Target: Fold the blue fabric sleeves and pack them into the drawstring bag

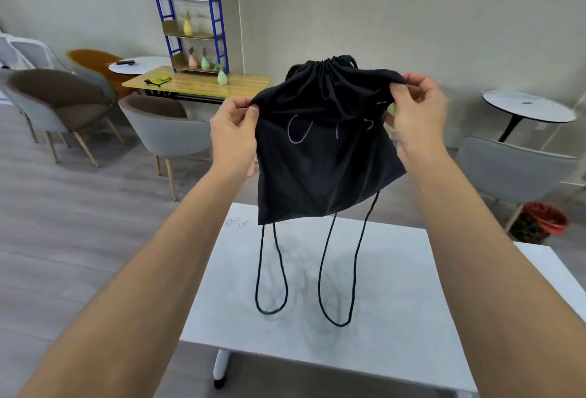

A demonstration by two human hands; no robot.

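In the head view, a black drawstring bag (323,150) is held up in the air above the far edge of the white worktop (396,286), touching nothing below it. The left hand (233,131) pinches the bag's upper left edge, its fingers (253,110) clamped on the cloth; the right hand (415,112) pinches the upper right edge in the same way. The mouth looks gathered nearly closed (the puckered top sits between the two hands, towards the far side). Two cord loops (336,270) hang from the bag's lower edge down towards the middle of the worktop, though contact with it cannot be told.

No blue fabric sleeves can be seen on the worktop or in either hand; whether they lie inside the bag cannot be told, though the bag hangs rather flat.

The step in hand is judged to be the handling of the bag's mouth, either its opening for packing or its closing. For the next move, the gathered top would have to be spread wide between both hands, or the cords drawn, depending on which it is.
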